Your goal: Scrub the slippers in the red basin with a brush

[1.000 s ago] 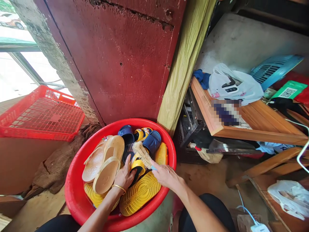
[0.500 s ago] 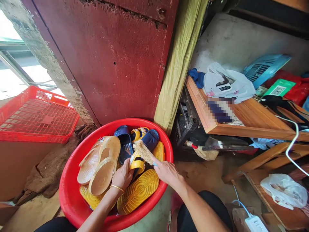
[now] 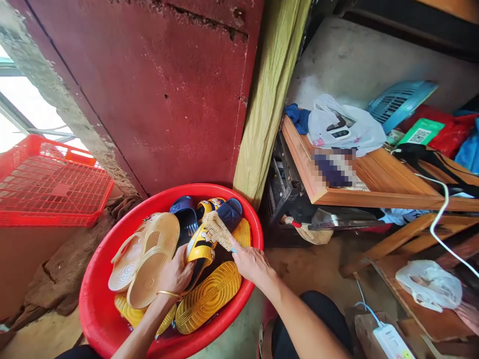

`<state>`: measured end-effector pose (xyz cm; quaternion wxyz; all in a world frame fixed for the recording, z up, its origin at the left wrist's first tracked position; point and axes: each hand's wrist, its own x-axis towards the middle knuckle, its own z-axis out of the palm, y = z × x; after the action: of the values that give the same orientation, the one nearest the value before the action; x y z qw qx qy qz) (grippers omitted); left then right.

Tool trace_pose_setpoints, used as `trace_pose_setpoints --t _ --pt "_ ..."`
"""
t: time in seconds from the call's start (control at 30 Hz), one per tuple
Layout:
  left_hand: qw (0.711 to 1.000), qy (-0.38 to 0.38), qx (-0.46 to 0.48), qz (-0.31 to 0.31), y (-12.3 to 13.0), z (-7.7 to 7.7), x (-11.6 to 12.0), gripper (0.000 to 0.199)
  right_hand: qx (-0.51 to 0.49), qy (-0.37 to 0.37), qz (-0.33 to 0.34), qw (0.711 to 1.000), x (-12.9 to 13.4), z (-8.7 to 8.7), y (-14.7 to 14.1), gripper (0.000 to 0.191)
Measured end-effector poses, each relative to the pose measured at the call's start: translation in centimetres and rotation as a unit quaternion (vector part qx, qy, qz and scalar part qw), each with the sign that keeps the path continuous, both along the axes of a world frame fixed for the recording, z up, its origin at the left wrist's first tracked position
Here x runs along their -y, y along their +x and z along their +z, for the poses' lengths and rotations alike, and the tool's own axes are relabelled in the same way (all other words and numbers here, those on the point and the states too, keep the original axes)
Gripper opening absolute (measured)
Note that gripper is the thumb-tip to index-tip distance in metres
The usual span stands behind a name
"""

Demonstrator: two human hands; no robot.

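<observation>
My left hand (image 3: 176, 271) grips a yellow-and-black sandal (image 3: 201, 248) with a cartoon figure on its strap, holding it tilted over the red basin (image 3: 90, 294). In my right hand (image 3: 253, 262) is a scrub brush (image 3: 219, 230) with pale bristles and a blue handle. Its bristle end lies against the upper part of the sandal strap. Beige sandals (image 3: 161, 234) rest on the basin's left side, close to my left hand. Below the held sandal a yellow sole (image 3: 210, 298) faces up. Navy slippers (image 3: 229, 214) sit at the back, beside another yellow sandal.
Behind the basin stands a dark red door (image 3: 179, 124) beside a yellowish post (image 3: 262, 114). A red plastic crate (image 3: 56, 189) is at the left. On the right, a wooden table (image 3: 381, 197) bears a white plastic bag (image 3: 344, 122) and a blue fan (image 3: 402, 102). A power strip (image 3: 391, 341) lies low at right.
The held sandal has turned so that more of its strap and cartoon figure show. The brush has shifted slightly along the strap. The whole view has moved a little.
</observation>
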<state>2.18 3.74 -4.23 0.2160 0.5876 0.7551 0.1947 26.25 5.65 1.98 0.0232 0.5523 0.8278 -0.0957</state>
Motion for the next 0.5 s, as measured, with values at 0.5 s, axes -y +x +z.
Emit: trace_pose_setpoints --t 0.5 --pt "0.996 -0.04 -0.07 -0.031 0.8 -2.9 -0.3 0.056 0.033 -0.036 -0.005 0.999 -0.5 -1.7 -1.2 0.054"
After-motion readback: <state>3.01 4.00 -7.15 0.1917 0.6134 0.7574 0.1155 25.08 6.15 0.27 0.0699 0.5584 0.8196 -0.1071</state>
